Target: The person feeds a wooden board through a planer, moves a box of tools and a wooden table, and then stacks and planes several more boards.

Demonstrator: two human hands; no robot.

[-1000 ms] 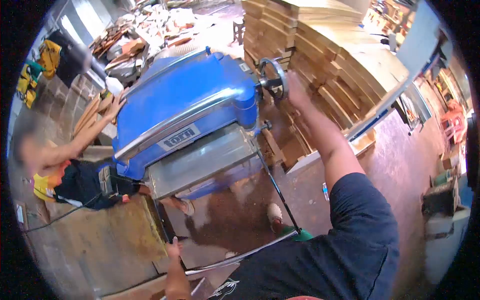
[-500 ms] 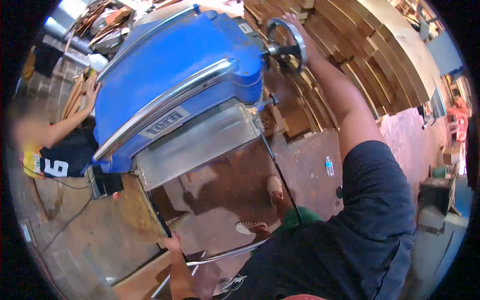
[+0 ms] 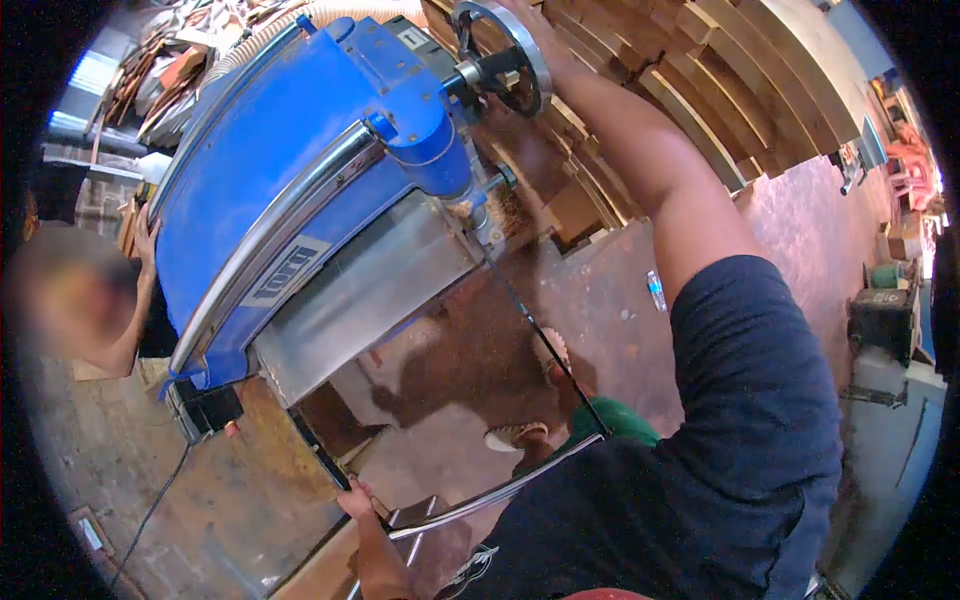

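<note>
A blue machine (image 3: 290, 150), marked "torq", with chrome rails and a flat metal infeed table (image 3: 370, 290), stands in front of me; it looks like a thickness planer. My right hand (image 3: 527, 28) is at the rim of its metal handwheel (image 3: 545, 75), closed around the far side, with the fingers partly hidden. Low on the left, my left hand (image 3: 356, 498) is wrapped around the end of a dark bar (image 3: 318, 452) of the frame that extends from the table. A chrome roller (image 3: 500, 492) spans that frame close to my body.
Stacked wooden planks (image 3: 700, 110) stand beyond the handwheel. Another person's hand (image 3: 147, 235) rests on the machine's left side. A power cable (image 3: 150, 515) runs over the floor from a black box (image 3: 205, 408). A plastic bottle (image 3: 655, 290) lies on the floor.
My view has shifted, so the machine appears further left and more tilted. My right hand stays at the handwheel and my left hand on the bar. The other person has leaned closer.
</note>
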